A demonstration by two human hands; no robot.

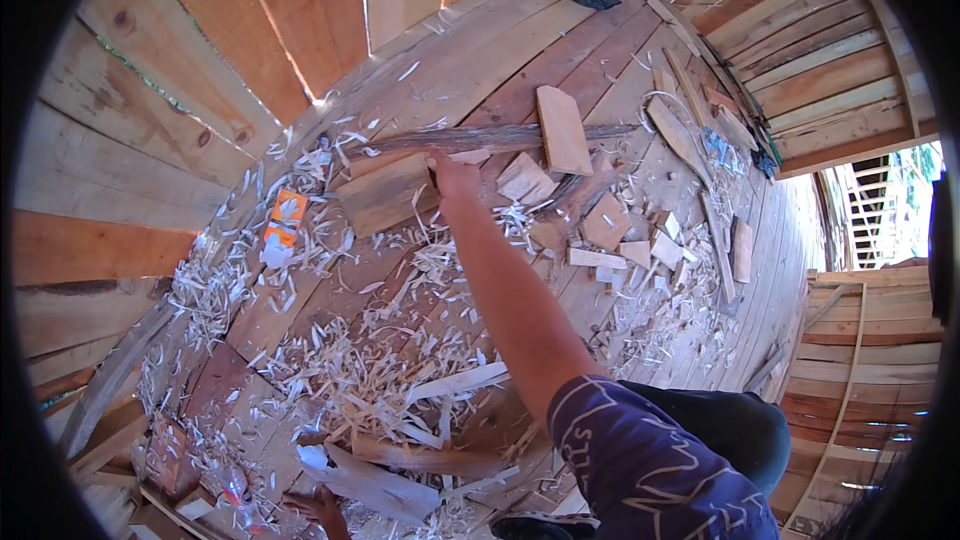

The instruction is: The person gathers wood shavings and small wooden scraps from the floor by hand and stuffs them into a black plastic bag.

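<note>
Near the upper middle of the frame, the person's right hand (452, 176) reaches out along a bare forearm and closes its fingers on the right edge of a thick, squarish block of pale sawn wood (385, 195), which lies flat on the plank floor (590, 40) just below a long, dark, rough-barked strip of wood (480, 139). The thumb side is hidden behind the knuckles, so how deep the grip goes cannot be told. The block looks stiff and solid, probably with some weight for one hand, and its sawn faces should give dry, rough purchase with splinters at the edges; a hold across its short side, where the fingers sit now, seems the soundest place. Pale curled wood shavings (350, 380) lie loosely around it and could slide underfoot or under the block. At the lower left edge of the frame the left hand (318, 510) shows only in part, resting near a flat whitish offcut (375, 485); whether it is spread or curled cannot be told. An orange and white carton (284, 220) lies to the left of the block.
</note>
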